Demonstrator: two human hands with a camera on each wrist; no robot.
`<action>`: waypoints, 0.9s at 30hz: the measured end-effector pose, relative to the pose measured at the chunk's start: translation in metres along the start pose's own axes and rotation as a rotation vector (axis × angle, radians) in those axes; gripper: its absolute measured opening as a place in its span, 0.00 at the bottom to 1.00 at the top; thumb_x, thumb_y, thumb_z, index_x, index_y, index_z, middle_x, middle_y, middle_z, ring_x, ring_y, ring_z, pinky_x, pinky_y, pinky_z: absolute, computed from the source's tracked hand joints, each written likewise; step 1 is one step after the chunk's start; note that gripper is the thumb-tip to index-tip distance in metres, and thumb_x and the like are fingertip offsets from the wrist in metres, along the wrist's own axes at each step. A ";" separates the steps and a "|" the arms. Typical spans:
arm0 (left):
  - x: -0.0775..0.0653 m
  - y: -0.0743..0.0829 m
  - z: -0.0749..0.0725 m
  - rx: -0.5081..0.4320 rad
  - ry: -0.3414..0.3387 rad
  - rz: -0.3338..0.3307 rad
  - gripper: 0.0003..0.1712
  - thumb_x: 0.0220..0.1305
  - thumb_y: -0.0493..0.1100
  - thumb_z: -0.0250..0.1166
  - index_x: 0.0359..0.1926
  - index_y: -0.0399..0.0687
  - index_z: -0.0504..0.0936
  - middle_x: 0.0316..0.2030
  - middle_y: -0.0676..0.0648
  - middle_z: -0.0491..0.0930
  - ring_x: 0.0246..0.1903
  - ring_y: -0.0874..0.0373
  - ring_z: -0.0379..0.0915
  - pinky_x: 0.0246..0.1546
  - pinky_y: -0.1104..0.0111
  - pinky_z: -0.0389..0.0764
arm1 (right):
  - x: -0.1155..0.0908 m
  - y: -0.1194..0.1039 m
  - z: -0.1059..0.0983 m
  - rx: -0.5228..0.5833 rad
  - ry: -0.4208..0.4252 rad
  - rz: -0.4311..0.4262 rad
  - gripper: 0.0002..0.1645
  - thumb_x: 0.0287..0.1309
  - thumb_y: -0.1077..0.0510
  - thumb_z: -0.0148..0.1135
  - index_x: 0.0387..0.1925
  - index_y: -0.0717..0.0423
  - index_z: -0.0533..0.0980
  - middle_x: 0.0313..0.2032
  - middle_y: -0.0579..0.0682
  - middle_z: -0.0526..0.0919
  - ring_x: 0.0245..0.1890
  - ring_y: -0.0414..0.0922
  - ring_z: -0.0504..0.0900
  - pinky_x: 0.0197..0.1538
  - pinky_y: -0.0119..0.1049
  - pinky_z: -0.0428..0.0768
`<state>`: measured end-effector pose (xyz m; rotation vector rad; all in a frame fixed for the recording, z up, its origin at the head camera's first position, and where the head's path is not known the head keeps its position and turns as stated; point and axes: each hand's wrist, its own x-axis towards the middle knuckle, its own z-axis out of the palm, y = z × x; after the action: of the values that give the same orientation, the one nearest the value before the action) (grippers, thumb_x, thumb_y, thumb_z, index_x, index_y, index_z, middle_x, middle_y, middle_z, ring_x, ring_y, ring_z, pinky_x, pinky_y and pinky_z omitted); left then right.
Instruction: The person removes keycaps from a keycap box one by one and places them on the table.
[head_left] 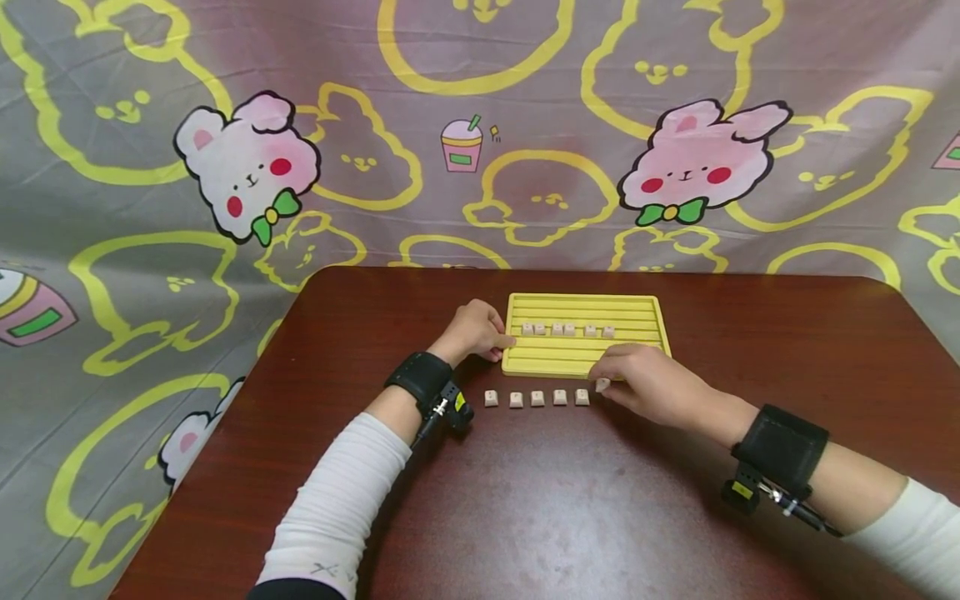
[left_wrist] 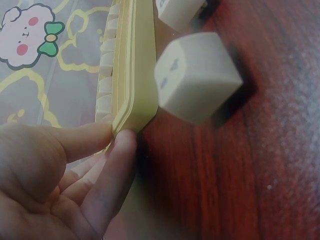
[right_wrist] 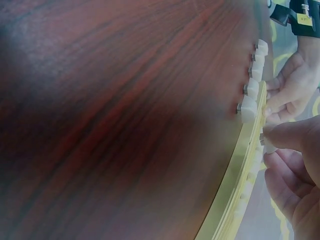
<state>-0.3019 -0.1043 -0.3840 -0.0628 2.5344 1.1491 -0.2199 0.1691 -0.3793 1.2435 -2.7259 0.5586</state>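
A yellow ridged tray [head_left: 577, 354] lies on the table, with several pale keycaps [head_left: 557, 329] standing along one of its middle ridges. My left hand [head_left: 474, 330] pinches the tray's left edge between thumb and fingers; the left wrist view shows this grip at a corner of the rim [left_wrist: 131, 107]. Just off the tray's near right side, my right hand [head_left: 647, 377] pinches a single keycap [head_left: 602, 385]. That keycap [right_wrist: 268, 144] is partly covered by the thumb and fingers in the right wrist view.
Several loose keycaps [head_left: 537, 398] form a row on the brown table [head_left: 540, 500] in front of the tray. Letters show on their tops. A patterned cloth [head_left: 540, 200] hangs behind the table's far edge.
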 end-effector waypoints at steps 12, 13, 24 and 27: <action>0.000 0.000 0.001 0.002 0.001 -0.002 0.11 0.59 0.38 0.72 0.37 0.33 0.81 0.24 0.43 0.79 0.16 0.61 0.78 0.23 0.70 0.87 | -0.008 0.001 0.003 0.021 -0.004 0.009 0.13 0.52 0.65 0.73 0.39 0.47 0.84 0.36 0.40 0.84 0.39 0.35 0.81 0.42 0.34 0.84; 0.000 0.000 0.001 0.001 0.001 -0.001 0.11 0.59 0.38 0.72 0.37 0.32 0.81 0.24 0.43 0.79 0.16 0.61 0.78 0.23 0.70 0.87 | -0.008 0.000 0.003 0.024 -0.006 0.011 0.13 0.52 0.65 0.73 0.39 0.47 0.84 0.36 0.40 0.84 0.39 0.35 0.81 0.42 0.34 0.84; 0.000 0.000 0.002 -0.007 0.000 0.006 0.10 0.59 0.35 0.72 0.37 0.32 0.81 0.24 0.43 0.80 0.16 0.62 0.79 0.23 0.70 0.87 | -0.012 0.000 0.006 0.031 -0.019 0.012 0.15 0.52 0.66 0.73 0.42 0.48 0.84 0.38 0.42 0.85 0.40 0.37 0.83 0.43 0.34 0.85; 0.000 0.000 0.002 -0.008 -0.001 0.013 0.10 0.59 0.35 0.72 0.37 0.32 0.82 0.24 0.43 0.80 0.16 0.62 0.79 0.23 0.70 0.87 | -0.013 0.000 0.007 0.032 -0.018 0.010 0.15 0.52 0.66 0.73 0.42 0.48 0.84 0.38 0.42 0.85 0.40 0.37 0.83 0.43 0.35 0.85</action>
<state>-0.3015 -0.1028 -0.3849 -0.0484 2.5334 1.1636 -0.2111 0.1757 -0.3885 1.2494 -2.7502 0.5968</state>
